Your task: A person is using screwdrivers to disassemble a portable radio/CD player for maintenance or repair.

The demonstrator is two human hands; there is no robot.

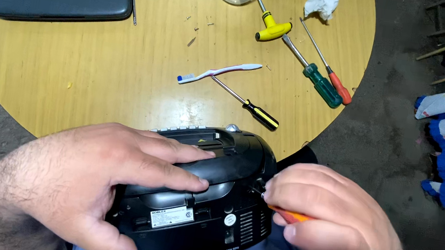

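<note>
Round wooden table (121,84) stands behind the black radio (204,200) that lies on the lap, where the left hand (85,186) presses flat, fingers together, to steady it, while the right hand (333,222) clamps an orange screwdriver (288,215) against its side.

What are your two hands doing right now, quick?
Left hand: open, spread flat over the black portable stereo, pressing on its carry handle.
Right hand: closed around an orange-handled screwdriver, tip at the stereo's side.
</note>
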